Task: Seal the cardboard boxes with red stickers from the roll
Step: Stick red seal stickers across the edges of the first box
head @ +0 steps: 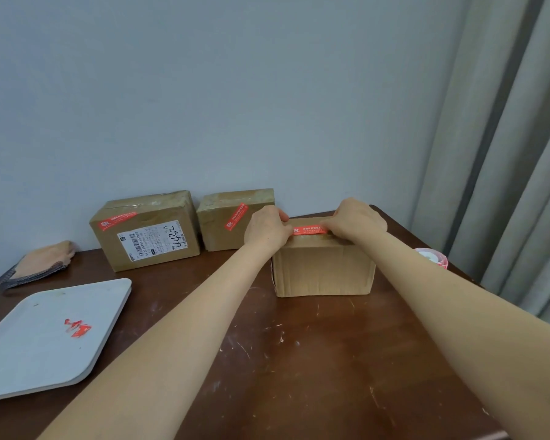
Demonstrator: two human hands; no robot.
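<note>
A plain cardboard box (323, 269) stands on the brown table (299, 360) in front of me. A red sticker (308, 229) lies across its top. My left hand (267, 228) pinches the sticker's left end and my right hand (356, 222) presses its right end down. Two more boxes lean on the wall: a large one with a shipping label (146, 231) and a smaller one (232, 219), each bearing a red sticker. The sticker roll (434, 257) sits at the table's right edge, partly hidden by my right forearm.
A white tray (29, 354) at the left holds crumpled red sticker scraps (77, 327). A folded cloth (40, 265) lies at the far left. Grey curtains (505, 154) hang at the right, past the table's edge.
</note>
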